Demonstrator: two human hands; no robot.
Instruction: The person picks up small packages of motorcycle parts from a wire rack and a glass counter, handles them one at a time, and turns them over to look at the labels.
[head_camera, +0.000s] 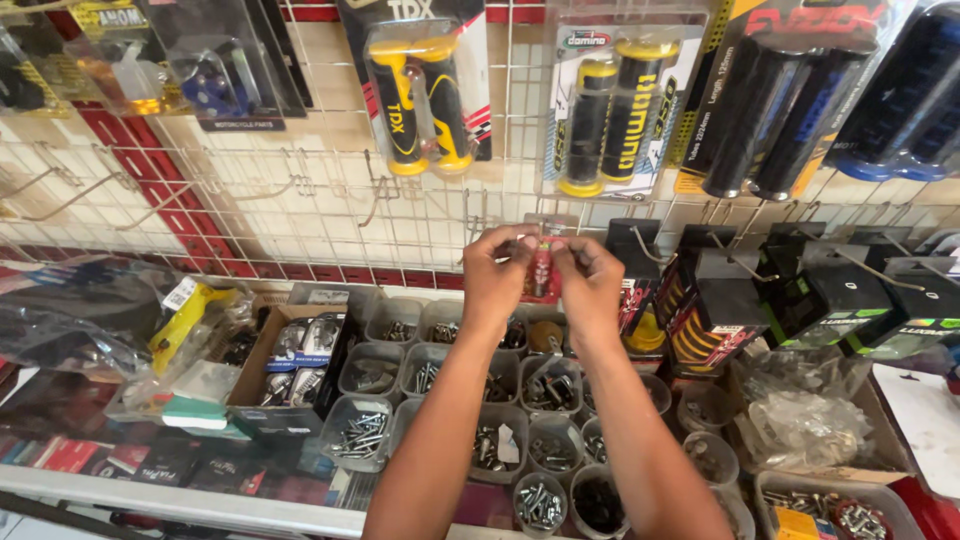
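Both hands, left hand (497, 268) & right hand (585, 275), are pinching a small red blister pack (541, 268) w/ fingers closed, holding it up at the wire grid rack (300, 190), not yet hanging on a hook.

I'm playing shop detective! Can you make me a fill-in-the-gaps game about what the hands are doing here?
1. Both hands, left hand and right hand, hold a small ____ packet.
2. The packet is held up against the wire ____ on the wall.
3. Below the arms stand clear plastic tubs of metal ____.

Missing words: red; grid; screws
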